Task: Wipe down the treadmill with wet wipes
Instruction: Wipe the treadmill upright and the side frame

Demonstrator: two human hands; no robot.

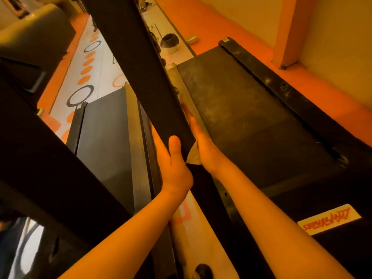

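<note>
**Wiping the treadmill's upright post, both hands on it**

Nearest the camera, two bare forearms rise from 6 o'clock and meet at the centre of the view. At 4 o'clock a pale label [328,218] with red handwriting lies on the dark front cover of the treadmill [302,188].

At the centre, the left hand [175,168] grips the black post [136,57], with its thumb laid across the front face and its fingers wrapped out of sight round the left side. The right hand [203,146] lies along the post's right edge with its fingers stretched up the post. It presses a pale wipe [193,156] against the post, and one corner of the wipe shows under the palm. The thumb is hidden.

Farther off, at 2 o'clock, the belt [241,109] looks dusty and its far side rail [281,87] is speckled. A second treadmill [104,127] stands at 9 o'clock, and a small bin [170,42] sits on the floor at 12 o'clock.

The step in hand looks like the wiping of the post. The belt and rail look not yet cleaned. The next move probably calls for running the wipe along the post while the left hand braces it, and for keeping the wipe flat so that it does not bunch or slip.
</note>
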